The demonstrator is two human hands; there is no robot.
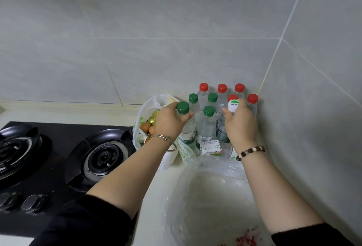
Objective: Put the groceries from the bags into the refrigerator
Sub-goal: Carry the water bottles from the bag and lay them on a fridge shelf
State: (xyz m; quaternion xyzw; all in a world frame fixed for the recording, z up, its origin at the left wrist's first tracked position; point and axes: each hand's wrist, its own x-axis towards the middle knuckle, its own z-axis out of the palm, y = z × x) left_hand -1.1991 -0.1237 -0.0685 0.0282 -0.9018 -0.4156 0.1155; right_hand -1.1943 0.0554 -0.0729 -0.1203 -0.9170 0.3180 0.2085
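Now the left hand (pixel 170 122) grips a green-cap bottle (pixel 185 122) and the right hand (pixel 241 124) grips a white-cap bottle (pixel 225 126) by their necks, probably to carry both to the fridge.

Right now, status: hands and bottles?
Left hand grips green-cap bottle. Right hand grips white-cap bottle. Other bottles crowd close around both.

Clear plastic bottles (pixel 205 128) — glossy black hob (pixel 64 148)
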